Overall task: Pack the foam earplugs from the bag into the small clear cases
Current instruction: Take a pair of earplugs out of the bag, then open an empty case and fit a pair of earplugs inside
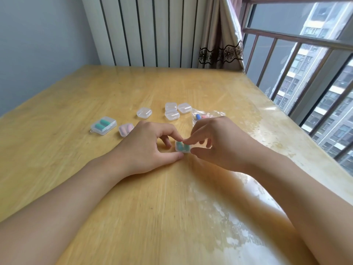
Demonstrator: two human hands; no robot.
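A small clear case (182, 147) with green earplugs inside lies on the wooden table (133, 88) between my hands. My left hand (147, 148) pinches its left side with thumb and forefinger. My right hand (215, 142) pinches its right side, forefinger on top. Behind my right hand lies the clear plastic bag (207, 114) with a blue and a pink earplug showing. To the left sit a larger case with green earplugs (103, 125) and a case with pink earplugs (125, 129). Several empty clear cases (172, 110) stand behind my hands.
A radiator (149, 31) and a curtain (219, 35) stand behind the table. A railed window (305, 64) runs along the table's right edge. A grey wall is at the left.
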